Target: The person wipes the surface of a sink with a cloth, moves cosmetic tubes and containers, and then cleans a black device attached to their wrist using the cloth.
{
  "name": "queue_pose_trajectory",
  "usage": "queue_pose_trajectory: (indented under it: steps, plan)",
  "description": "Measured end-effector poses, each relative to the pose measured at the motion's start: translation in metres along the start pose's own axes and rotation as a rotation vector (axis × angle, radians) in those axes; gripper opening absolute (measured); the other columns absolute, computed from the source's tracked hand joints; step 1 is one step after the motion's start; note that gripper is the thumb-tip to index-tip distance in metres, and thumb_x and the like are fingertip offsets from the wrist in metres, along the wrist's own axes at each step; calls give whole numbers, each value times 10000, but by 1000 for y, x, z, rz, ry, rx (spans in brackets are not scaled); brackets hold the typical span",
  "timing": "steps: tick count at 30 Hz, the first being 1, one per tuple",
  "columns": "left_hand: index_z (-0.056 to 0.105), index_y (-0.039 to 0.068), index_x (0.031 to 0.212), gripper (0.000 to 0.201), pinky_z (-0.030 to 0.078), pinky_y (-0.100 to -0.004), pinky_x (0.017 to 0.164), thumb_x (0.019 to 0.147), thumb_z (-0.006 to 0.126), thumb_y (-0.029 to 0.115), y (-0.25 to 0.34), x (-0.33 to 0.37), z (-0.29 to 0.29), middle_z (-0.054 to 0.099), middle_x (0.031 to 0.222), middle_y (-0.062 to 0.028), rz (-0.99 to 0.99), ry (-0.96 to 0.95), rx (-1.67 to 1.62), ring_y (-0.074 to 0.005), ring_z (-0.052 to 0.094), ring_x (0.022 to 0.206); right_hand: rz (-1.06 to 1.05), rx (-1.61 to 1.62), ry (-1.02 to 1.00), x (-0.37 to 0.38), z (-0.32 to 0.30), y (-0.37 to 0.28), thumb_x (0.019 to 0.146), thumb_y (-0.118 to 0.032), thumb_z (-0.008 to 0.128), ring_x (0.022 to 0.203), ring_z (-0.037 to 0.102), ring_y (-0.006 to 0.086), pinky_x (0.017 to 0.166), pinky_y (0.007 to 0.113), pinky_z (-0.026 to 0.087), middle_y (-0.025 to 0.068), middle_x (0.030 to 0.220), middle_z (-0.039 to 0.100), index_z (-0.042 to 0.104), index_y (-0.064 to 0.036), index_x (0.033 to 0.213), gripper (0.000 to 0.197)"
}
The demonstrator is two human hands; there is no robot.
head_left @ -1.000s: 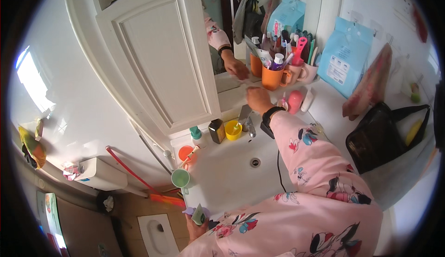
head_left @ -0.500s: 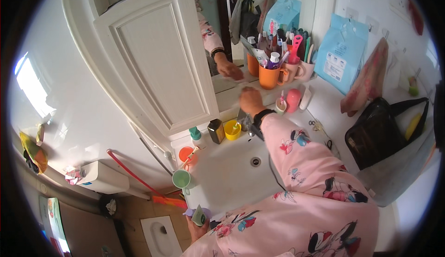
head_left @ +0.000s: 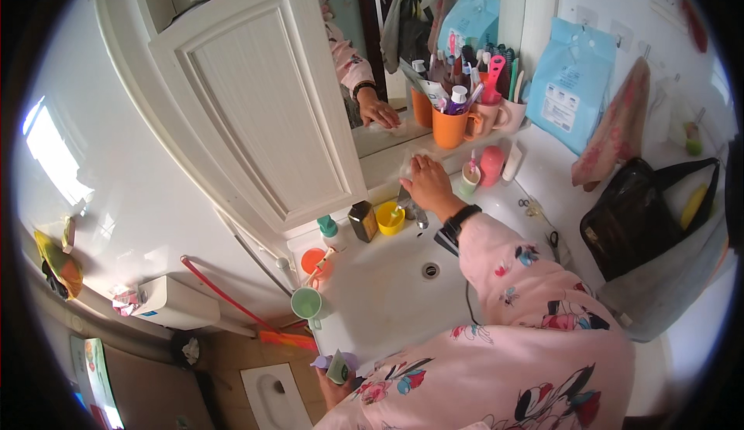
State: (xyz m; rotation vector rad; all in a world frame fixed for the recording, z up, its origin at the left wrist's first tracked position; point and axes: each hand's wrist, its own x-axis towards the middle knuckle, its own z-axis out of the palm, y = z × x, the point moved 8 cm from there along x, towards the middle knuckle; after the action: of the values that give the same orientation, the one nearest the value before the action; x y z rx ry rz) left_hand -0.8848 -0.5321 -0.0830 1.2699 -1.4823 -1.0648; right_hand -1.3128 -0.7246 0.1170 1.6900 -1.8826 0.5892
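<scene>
My right hand (head_left: pixel 431 186) is on the ledge below the mirror, behind the faucet (head_left: pixel 419 217). Its fingers bend over a thin, pale, translucent piece (head_left: pixel 412 164) whose kind I cannot make out. The mirror shows the same hand pressed down on the ledge. At the lower left, beside the washbasin (head_left: pixel 387 306), my left hand (head_left: pixel 335 390) is closed round a lilac cup (head_left: pixel 348 362). A green and white tube (head_left: pixel 337 369) stands up out of its grip. Part of this hand is hidden by the sleeve.
Along the basin stand a yellow cup (head_left: pixel 390 219), a dark box (head_left: pixel 362 221), an orange cup (head_left: pixel 314 262) and a green mug (head_left: pixel 307 303). An orange mug (head_left: pixel 449 130) full of tubes and brushes stands by the mirror. The white cabinet door (head_left: pixel 267 104) hangs open. Scissors (head_left: pixel 553 241) lie at right.
My right hand has come slightly nearer and to the right, its fingers now spread lower on the ledge over the pale piece. My left hand keeps its hold; the view has shifted slightly.
</scene>
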Motion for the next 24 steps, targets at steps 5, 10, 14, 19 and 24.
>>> queue_pose_trajectory:
  steps: [5,10,14,19,24]
  plan:
    - [382,12,1132,656,401,-333,812,563,706,53,-11,2,4,432,1040,-102,-14,-51,6,-240,472,945,24,-9,-129,28,5,19,800,-366,501,931,531,271,786,393,389,132,966,574,531,24,982,431]
    - [375,14,1135,655,403,-333,810,567,699,45,-16,3,1,438,1034,-104,-53,-31,-24,-232,474,934,148,-39,-143,30,9,14,788,-348,525,908,539,246,810,412,364,113,943,584,551,6,970,399]
    - [370,15,1138,654,404,-332,808,570,693,39,-21,0,-2,442,1028,-106,-81,10,-82,-226,476,925,32,-29,-14,-1,-5,-5,791,-303,511,947,519,250,838,396,360,146,1006,563,522,19,1018,394]
    - [365,14,1140,656,404,-337,801,571,689,54,-38,6,3,446,1021,-110,-106,-55,-32,-232,480,913,92,-15,-65,28,6,24,772,-268,522,936,522,260,831,371,375,154,967,573,549,25,964,351]
    - [427,10,1101,599,409,-338,787,562,682,77,-22,1,4,440,1003,-109,6,-58,160,-248,482,911,-139,333,126,21,10,-45,707,-161,540,833,542,265,729,365,420,117,837,581,588,-42,826,175]
